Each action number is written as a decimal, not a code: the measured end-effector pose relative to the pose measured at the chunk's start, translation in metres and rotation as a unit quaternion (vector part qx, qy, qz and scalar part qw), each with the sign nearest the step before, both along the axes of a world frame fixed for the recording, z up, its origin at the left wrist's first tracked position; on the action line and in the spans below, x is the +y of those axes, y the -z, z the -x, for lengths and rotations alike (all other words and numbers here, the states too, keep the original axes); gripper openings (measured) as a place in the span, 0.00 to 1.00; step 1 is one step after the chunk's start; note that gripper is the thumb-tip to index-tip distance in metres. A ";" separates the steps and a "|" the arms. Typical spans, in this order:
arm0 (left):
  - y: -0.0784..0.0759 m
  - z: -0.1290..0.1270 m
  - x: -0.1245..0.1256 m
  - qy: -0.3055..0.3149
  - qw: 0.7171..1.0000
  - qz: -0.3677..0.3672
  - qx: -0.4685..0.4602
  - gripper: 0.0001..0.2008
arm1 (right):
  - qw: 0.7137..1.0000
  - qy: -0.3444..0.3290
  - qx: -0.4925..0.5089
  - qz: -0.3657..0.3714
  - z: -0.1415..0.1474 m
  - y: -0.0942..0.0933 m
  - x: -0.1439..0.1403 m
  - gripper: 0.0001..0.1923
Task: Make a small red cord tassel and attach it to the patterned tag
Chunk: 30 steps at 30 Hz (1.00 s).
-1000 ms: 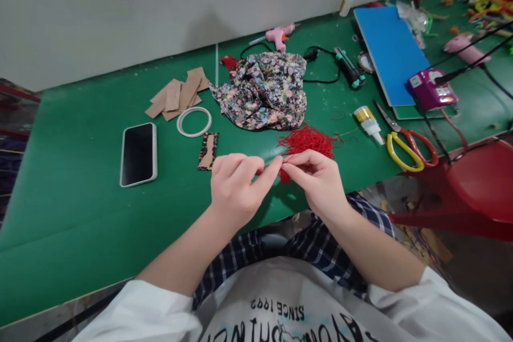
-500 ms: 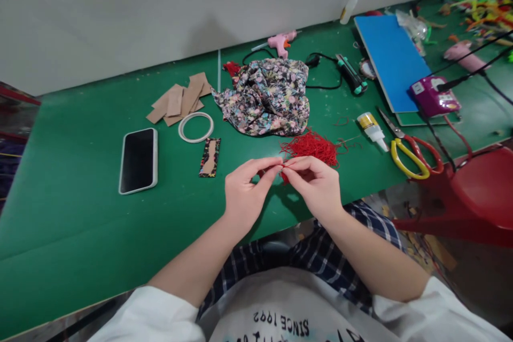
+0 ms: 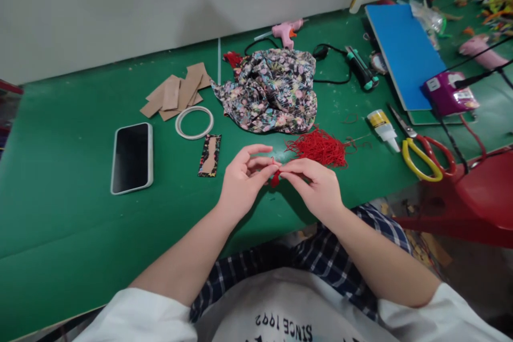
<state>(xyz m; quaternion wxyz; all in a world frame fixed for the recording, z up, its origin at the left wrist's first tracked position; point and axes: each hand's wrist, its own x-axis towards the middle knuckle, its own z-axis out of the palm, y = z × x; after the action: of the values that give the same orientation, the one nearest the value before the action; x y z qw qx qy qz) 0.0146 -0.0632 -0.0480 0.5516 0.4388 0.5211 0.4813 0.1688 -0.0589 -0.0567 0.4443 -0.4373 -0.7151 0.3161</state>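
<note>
Red thread (image 3: 275, 177), a small bunched tuft, sits pinched between the fingertips of the left hand (image 3: 242, 184) and the right hand (image 3: 316, 187), just above the green table (image 3: 72, 235) near the loose red pile (image 3: 318, 147). It looks feather-light, limp and easily frayed, so I'd say a fingertip pinch at the bound end suits it best.

Left hand (image 3: 240, 184), right hand (image 3: 316, 189): fingers pinched together.

**Colours on the green surface**

Green surface (image 3: 72, 224) throughout. Red thread tangle (image 3: 318, 147), red tuft (image 3: 274, 179) between bare hands. Dark floral cloth (image 3: 272, 91) with pink and yellow blossoms. Brown cardboard strips (image 3: 176, 93), white tape ring (image 3: 194, 122), black phone (image 3: 131, 157), blue board (image 3: 404, 53), pink glue gun (image 3: 286, 31), yellow-and-red scissors (image 3: 425, 152).
</note>
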 end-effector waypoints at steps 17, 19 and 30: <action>-0.002 0.011 0.002 0.165 0.978 -0.059 0.117 0.17 | 0.958 -0.053 -0.193 -0.206 -0.020 -0.003 0.000 0.12; -0.003 0.014 0.002 0.187 0.969 -0.076 0.143 0.17 | 0.958 -0.071 -0.192 -0.199 -0.022 -0.005 0.000 0.12; -0.007 0.021 0.004 0.293 0.936 -0.080 0.178 0.15 | 0.936 -0.127 -0.264 -0.196 -0.024 -0.015 -0.004 0.09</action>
<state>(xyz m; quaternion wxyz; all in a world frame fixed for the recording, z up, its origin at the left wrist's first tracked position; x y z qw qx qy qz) -0.0067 -0.0589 -0.0407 0.5293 0.6931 0.4188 0.2531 0.1924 -0.0624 -0.0420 0.2724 -0.3153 -0.9040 0.0963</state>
